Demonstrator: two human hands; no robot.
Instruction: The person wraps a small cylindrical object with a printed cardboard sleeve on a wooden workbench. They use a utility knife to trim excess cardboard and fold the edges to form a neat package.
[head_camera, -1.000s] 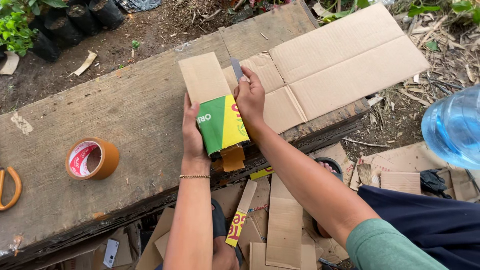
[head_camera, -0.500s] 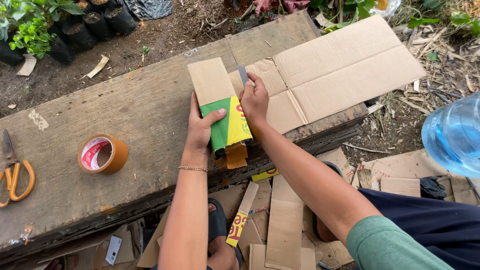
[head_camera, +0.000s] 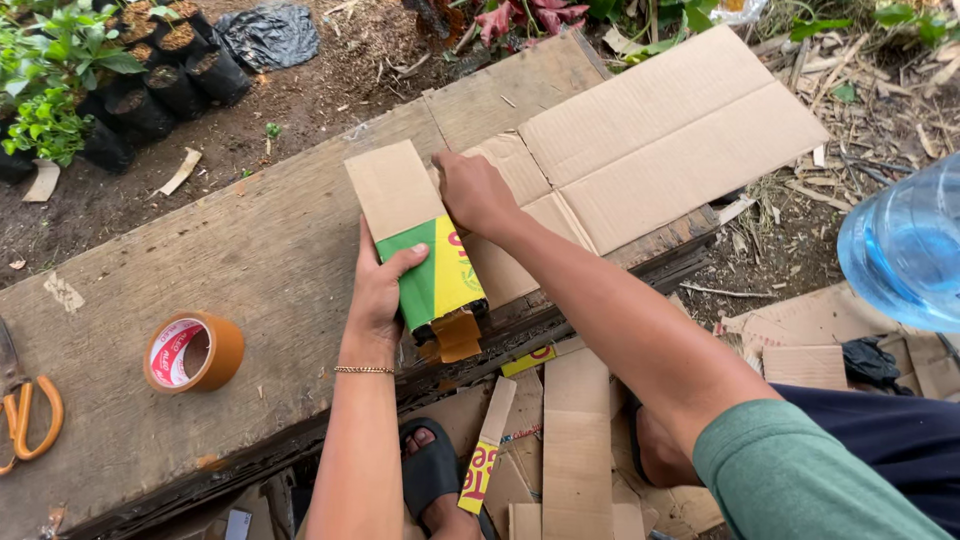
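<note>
A folded cardboard piece (head_camera: 415, 235), plain brown at its far end and printed green and yellow at its near end, lies on a wooden plank table (head_camera: 250, 270). My left hand (head_camera: 378, 290) grips its green near-left edge, thumb on top. My right hand (head_camera: 475, 192) presses down at the far right edge of the piece, fingers closed around something I cannot make out. A large flattened cardboard sheet (head_camera: 660, 140) lies under and to the right of that hand.
A roll of brown tape (head_camera: 193, 351) stands on the plank to the left. Orange-handled scissors (head_camera: 28, 415) lie at the left edge. Cardboard offcuts (head_camera: 575, 440) cover the ground by my sandalled foot (head_camera: 432, 470). A blue water jug (head_camera: 905, 250) stands right. Potted seedlings (head_camera: 120, 80) line the far left.
My right hand has slid from above the printed part toward the far right edge of the folded piece. My left hand keeps its grip.
</note>
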